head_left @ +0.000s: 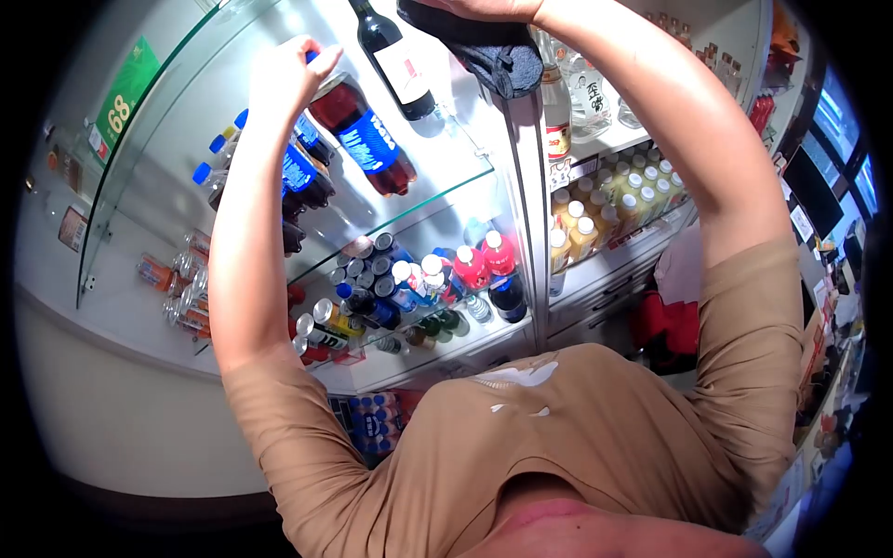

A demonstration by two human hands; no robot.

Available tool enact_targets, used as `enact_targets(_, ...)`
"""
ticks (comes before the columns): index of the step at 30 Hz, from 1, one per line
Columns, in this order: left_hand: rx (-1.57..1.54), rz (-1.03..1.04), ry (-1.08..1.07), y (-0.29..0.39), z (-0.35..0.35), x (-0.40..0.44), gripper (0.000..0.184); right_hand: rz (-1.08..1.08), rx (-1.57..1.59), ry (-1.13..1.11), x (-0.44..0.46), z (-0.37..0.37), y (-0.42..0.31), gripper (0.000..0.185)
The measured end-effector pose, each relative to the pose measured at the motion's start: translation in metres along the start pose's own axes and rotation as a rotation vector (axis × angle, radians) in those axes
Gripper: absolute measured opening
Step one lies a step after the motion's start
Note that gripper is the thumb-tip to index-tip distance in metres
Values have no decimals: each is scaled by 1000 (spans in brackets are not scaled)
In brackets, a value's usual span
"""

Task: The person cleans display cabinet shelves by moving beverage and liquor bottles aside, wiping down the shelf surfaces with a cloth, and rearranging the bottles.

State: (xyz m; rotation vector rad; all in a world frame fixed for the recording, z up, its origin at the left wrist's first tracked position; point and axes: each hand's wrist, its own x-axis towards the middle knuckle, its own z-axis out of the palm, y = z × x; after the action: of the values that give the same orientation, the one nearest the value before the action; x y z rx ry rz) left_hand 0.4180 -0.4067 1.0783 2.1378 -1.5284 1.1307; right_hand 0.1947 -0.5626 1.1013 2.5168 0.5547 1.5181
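At the upper left, my left hand (302, 70) is closed round the blue-capped neck of a large dark cola bottle (363, 135) with a blue label, which hangs tilted by the glass shelf. A dark wine bottle (395, 60) with a white label is just right of it. My right hand (493, 7), partly cut off by the top edge, is on a bunched dark cloth (507, 60) at the cabinet divider; its fingers are mostly hidden. Smaller blue-capped cola bottles (302, 172) are beside my left forearm.
A glass shelf edge (423, 203) crosses above cans (358, 270) and red-labelled bottles (472, 266). Right of the divider (528, 186) are clear liquor bottles (588, 98) and rows of white-capped juice bottles (581, 232). A green sign (126, 98) is at the left.
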Motion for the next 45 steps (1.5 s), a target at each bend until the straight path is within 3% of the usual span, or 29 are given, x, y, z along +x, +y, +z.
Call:
enact_targets(5,10,73,-27,36,29,22,48,18,-18,24,-6,7,5,17)
enact_targets(8,10,49,41,55,45,31,41,-1,-28,55,-3,8,3,17)
enact_targets(9,50,166,107,58,47,32,37,-4,-5,66,0,6,0,16)
enact_targets(10,97,115,29,72,36,33,36,-3,19,72,3,5,-1,16)
enact_targets(12,-49,-59,95,87,44,37,40,-78,-61,97,1,7,1,15)
enact_targets(14,-64,-91,96,86,46,36,42,-76,-127,109,0,9,4,15)
enact_targets(19,30,125,-205,80,43,45,47,-24,-126,38,2,6,1,16)
enact_targets(21,-51,153,-316,76,40,50,49,-29,-126,36,2,6,2,15)
enact_targets(24,-441,-16,-317,72,34,37,58,-65,-116,83,0,9,2,15)
enact_targets(27,-557,-72,-307,66,29,28,67,-104,-131,92,0,6,2,14)
enact_targets(29,-673,-74,-297,55,22,20,76,26,-72,4,1,3,-1,15)
enact_targets(31,-492,-51,-245,29,8,14,69,113,-29,0,0,4,-3,16)
enact_targets(34,89,-122,-182,-45,0,9,46,73,41,122,-1,6,-3,17)
enact_targets(36,399,-354,-244,-61,-14,-13,43,90,83,98,-3,7,1,18)
enact_targets(38,451,-484,-364,-89,-7,-25,46,87,48,109,-5,9,-1,18)
enact_targets(40,224,-444,-417,-120,9,-33,44,75,17,114,-4,10,1,18)
enact_targets(45,74,-494,-263,-128,27,-35,39,43,-46,115,-2,9,0,18)
